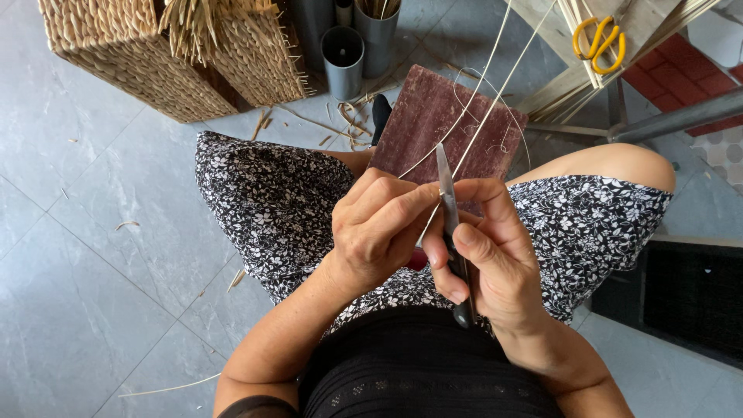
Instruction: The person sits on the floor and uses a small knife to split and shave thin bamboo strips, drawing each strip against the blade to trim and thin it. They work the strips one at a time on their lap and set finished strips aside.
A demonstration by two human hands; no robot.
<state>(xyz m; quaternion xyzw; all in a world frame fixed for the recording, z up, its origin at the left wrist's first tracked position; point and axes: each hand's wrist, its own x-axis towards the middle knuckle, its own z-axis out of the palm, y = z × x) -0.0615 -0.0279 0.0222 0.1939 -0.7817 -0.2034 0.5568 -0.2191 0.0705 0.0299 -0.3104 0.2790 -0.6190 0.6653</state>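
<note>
Gleaming smooth metal on the knife [444, 179]; looking matt, rough and worn on the wooden board [433, 116]; showing coarse woven fibre on the baskets [139, 54]; shining glossy on the floor tiles [93, 232].

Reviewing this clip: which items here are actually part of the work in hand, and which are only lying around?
In use:
- left hand, pinching the thin cane strips
- right hand, gripping the knife
- dark red board on the lap

Lying about:
- woven baskets
- grey tubes
- yellow-handled scissors
- scraps on the floor
</note>
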